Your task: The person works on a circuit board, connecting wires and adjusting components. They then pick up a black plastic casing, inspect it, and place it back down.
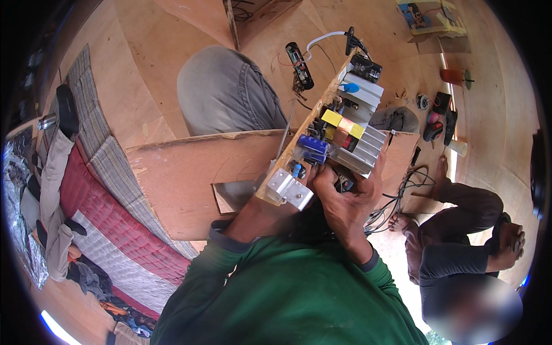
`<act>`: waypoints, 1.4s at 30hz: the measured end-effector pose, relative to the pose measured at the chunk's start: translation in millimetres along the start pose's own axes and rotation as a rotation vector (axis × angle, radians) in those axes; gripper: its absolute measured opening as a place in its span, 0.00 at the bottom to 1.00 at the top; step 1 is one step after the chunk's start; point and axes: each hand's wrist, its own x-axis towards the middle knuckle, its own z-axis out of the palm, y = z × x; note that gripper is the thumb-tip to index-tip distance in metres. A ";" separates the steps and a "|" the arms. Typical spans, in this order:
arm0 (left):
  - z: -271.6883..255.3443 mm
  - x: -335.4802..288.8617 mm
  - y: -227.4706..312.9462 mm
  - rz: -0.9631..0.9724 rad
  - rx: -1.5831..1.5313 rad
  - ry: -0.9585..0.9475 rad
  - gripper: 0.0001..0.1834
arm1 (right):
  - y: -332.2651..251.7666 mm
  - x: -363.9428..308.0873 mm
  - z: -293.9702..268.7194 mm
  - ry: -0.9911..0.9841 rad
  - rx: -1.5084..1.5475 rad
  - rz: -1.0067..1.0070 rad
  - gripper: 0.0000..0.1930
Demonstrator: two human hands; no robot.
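Nearest, the person is wearing a green shirt [287, 287], and both forearms are coming up from it. The right hand [348, 204] is gripping the near end of a circuit board [293, 141], its thumb and forefinger spreading around the parts there. The left hand [256, 211] is mostly hiding behind the board, so I cannot tell whether its fingers are holding or only supporting it. The circuit board is standing tilted between the hands, above a wooden panel [172, 172]. It is carrying a silver bracket [290, 188] at its near corner, blue capacitors [313, 148], a yellow-wrapped transformer [343, 127] and, along the right side, finned heat sinks [363, 150].

Below, the panel is lying across the lap, a grey rectangular plate [234, 195] showing on it. Black cables [397, 201] are looping at its right. Beyond its upper edge, a grey-trousered knee [221, 86] is rising. Past that, a black elongated part [299, 66] is resting on the wooden floor [149, 46], and a white cable [323, 39] is arching from it toward the board's far end.

Farther right, another person [460, 259] is sitting with hands together. An orange cup [453, 76] is lying beyond, and an open wooden box [201, 14] is standing at the top.
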 end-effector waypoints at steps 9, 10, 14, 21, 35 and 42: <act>-6.3 6.9 -5.0 0.289 0.414 0.080 0.26 | -2.2 -0.1 -6.5 -0.038 0.024 0.005 0.20; -7.4 7.0 -4.9 0.301 0.460 0.083 0.26 | -1.7 -0.1 -7.5 -0.035 0.023 -0.001 0.21; -11.1 3.8 1.9 0.264 0.466 0.076 0.26 | 4.0 3.9 -12.2 -0.092 0.001 -0.057 0.20; -11.1 5.0 2.0 0.160 0.350 0.033 0.28 | 2.8 4.4 -9.1 -0.085 0.002 -0.030 0.19; 12.0 4.6 -4.2 0.024 0.029 0.134 0.29 | 1.9 1.0 4.6 0.034 0.029 0.005 0.21; 19.3 -8.1 -11.5 -0.086 0.060 0.121 0.28 | 5.1 -3.5 6.6 0.017 0.041 0.010 0.19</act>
